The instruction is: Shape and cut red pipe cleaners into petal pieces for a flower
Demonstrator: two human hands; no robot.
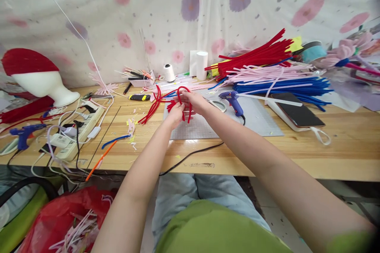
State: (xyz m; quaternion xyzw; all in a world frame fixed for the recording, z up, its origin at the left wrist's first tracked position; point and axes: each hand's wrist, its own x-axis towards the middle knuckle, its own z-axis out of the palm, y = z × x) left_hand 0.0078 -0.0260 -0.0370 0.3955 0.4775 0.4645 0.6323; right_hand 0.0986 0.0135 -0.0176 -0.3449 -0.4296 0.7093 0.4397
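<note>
Both my arms reach out over the wooden table (pixel 341 154). My left hand (pixel 175 114) pinches a bent red pipe cleaner piece (pixel 183 90) from below. My right hand (pixel 192 101) grips the same red loop from the right, fingers closed round it. The two hands touch above a grey cutting mat (pixel 255 118). More looped red pipe cleaners (pixel 152 108) lie just left of my hands.
A blue glue gun (pixel 234 102), scissors (pixel 218 104), a phone (pixel 297 114) and piles of red (pixel 255 57), pink and blue pipe cleaners (pixel 285 87) lie at right. A power strip (pixel 80 130), a second glue gun (pixel 25 132) and a foam head with red hat (pixel 35 73) stand left. A red bag (pixel 62 217) sits below.
</note>
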